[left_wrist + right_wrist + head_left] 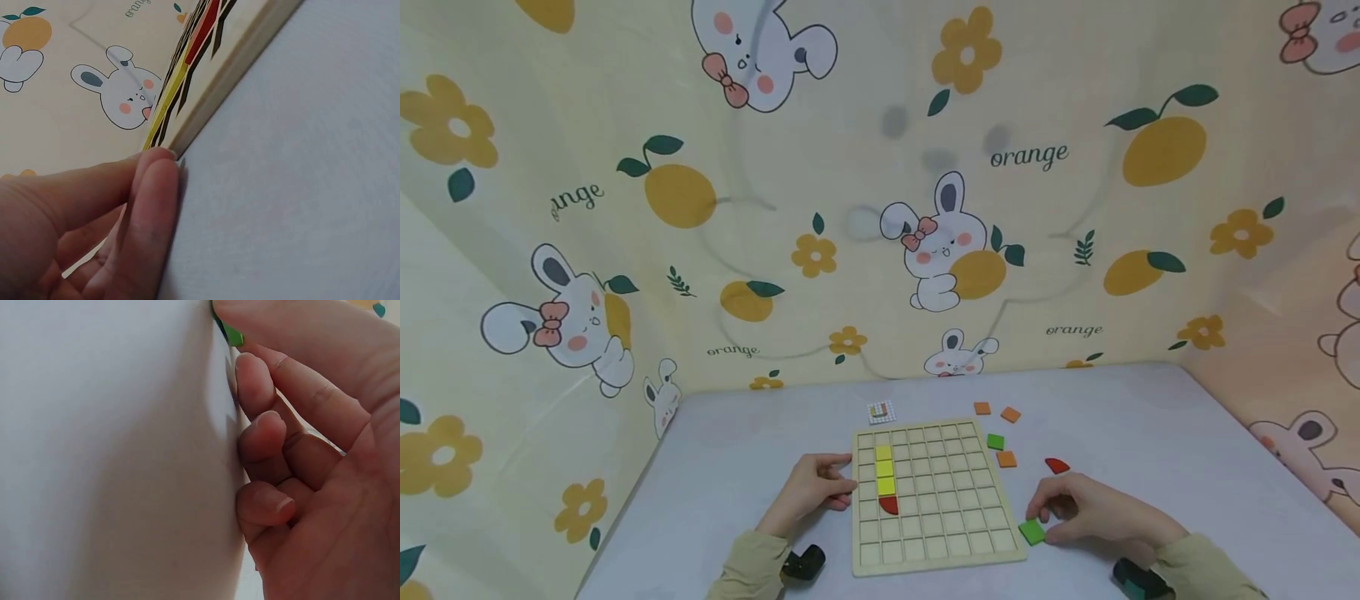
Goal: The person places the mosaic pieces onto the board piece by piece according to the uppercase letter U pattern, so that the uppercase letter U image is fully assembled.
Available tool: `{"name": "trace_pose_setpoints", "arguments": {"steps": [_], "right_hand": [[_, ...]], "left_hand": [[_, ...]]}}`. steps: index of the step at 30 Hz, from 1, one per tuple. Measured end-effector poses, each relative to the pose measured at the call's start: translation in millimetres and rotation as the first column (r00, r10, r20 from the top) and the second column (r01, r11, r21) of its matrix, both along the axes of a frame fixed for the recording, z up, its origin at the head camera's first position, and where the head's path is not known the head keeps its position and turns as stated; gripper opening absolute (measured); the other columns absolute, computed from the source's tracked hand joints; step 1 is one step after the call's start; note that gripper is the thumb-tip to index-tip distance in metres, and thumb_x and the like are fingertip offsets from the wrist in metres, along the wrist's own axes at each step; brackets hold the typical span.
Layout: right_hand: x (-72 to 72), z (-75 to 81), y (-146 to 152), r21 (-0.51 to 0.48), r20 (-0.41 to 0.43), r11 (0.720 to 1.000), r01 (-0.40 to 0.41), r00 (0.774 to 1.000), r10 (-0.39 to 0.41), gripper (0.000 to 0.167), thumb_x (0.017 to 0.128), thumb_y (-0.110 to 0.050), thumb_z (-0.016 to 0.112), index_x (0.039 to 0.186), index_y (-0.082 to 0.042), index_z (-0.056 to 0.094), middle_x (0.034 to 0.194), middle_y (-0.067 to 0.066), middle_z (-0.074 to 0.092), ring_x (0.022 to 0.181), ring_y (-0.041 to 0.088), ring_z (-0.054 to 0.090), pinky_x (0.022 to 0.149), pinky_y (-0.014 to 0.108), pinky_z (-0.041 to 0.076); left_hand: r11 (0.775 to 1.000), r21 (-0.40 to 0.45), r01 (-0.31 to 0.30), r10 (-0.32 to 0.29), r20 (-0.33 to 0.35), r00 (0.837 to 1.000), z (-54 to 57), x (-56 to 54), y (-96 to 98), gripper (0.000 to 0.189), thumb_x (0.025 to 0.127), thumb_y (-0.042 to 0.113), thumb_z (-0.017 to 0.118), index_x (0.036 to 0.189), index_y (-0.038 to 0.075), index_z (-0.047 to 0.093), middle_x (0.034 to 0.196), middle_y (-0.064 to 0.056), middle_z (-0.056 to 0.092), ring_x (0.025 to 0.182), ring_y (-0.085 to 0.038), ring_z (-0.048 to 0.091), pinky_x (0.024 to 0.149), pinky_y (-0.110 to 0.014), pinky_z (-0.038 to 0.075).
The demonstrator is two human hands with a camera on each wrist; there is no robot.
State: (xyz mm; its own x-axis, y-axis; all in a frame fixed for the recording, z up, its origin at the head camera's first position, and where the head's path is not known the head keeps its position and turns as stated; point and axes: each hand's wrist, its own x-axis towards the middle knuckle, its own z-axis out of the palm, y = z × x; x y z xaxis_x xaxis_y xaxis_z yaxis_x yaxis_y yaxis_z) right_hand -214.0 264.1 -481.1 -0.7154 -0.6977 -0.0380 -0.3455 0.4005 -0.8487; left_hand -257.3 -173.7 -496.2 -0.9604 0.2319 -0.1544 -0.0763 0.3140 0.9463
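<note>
A pale wooden grid board (936, 546) lies flat on the table, bearing a column of yellow square tiles (884, 468) with a red quarter-round tile (889, 505) just below. My left hand (812, 490) holds the board's left edge between thumb and fingers; in the left wrist view its fingertips (159, 164) meet at that edge. Beside the board's near right corner, my right hand (1093, 510) pinches a green square tile (1032, 532) between thumb and index finger. Much of that tile (234, 334) is hidden by the thumb in the right wrist view, where the other fingers curl inward.
Right of the board lie another green tile (996, 442), several orange square tiles (1007, 459) and a red quarter-round tile (1057, 466). Behind the board sits a small patterned card (881, 412). A printed cloth (865, 292) hangs behind the white table (737, 433).
</note>
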Motion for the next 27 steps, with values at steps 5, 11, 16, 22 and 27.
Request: {"name": "trace_pose_setpoints", "arguments": {"steps": [5,11,16,22,27], "right_hand": [[-2.0,2.9,-1,0.026,0.034,0.999,0.045,0.998,-0.046,0.019,0.081,-0.015,0.076,0.099,-0.013,0.070,0.082,0.008,0.060,0.073,0.010,0.053,0.057,0.021,0.042],[-8.2,8.4,-4,0.021,0.059,0.996,0.083,0.995,-0.084,0.019,0.082,-0.013,0.076,0.100,-0.012,0.069,0.083,0.007,0.060,0.073,0.013,0.053,0.058,0.022,0.044],[-16.7,12.9,-14,0.007,-0.084,0.997,0.075,0.994,-0.074,0.019,0.083,-0.016,0.075,0.100,-0.015,0.067,0.082,0.003,0.059,0.073,0.014,0.053,0.058,0.024,0.046],[-24.8,17.1,-36,-0.029,-0.274,0.997,0.070,0.959,-0.075,0.018,0.083,-0.022,0.076,0.099,-0.022,0.066,0.082,-0.004,0.060,0.074,0.016,0.055,0.060,0.025,0.048],[-28.1,21.7,-60,-0.065,-0.286,0.997,0.045,0.956,-0.062,0.018,0.083,-0.016,0.075,0.100,-0.018,0.068,0.084,0.001,0.063,0.074,0.020,0.056,0.063,0.025,0.051]], "left_hand": [[1.000,-0.006,-0.006,0.006,0.008,1.000,-0.3,0.7,0.2,0.056,0.082,0.003,0.074,0.132,-0.006,0.052,0.078,-0.009,0.067,0.061,-0.015,0.066,0.058,-0.032,0.060],[1.000,-0.011,-0.014,0.014,0.014,1.000,0.4,1.4,-0.4,0.056,0.082,0.002,0.074,0.132,-0.006,0.052,0.077,-0.009,0.067,0.061,-0.015,0.065,0.059,-0.032,0.060],[1.000,-0.009,-0.016,0.016,0.013,1.000,0.7,1.4,-1.0,0.056,0.081,0.003,0.074,0.132,-0.006,0.052,0.077,-0.009,0.066,0.061,-0.015,0.065,0.059,-0.032,0.060],[1.000,-0.007,-0.017,0.017,0.009,1.000,0.3,1.0,-0.6,0.056,0.081,0.002,0.075,0.132,-0.005,0.052,0.078,-0.009,0.066,0.061,-0.015,0.065,0.059,-0.032,0.060],[1.000,-0.008,-0.023,0.023,0.012,1.000,1.0,0.8,0.2,0.056,0.081,0.003,0.075,0.132,-0.005,0.053,0.077,-0.009,0.066,0.061,-0.015,0.065,0.058,-0.032,0.060]]}}
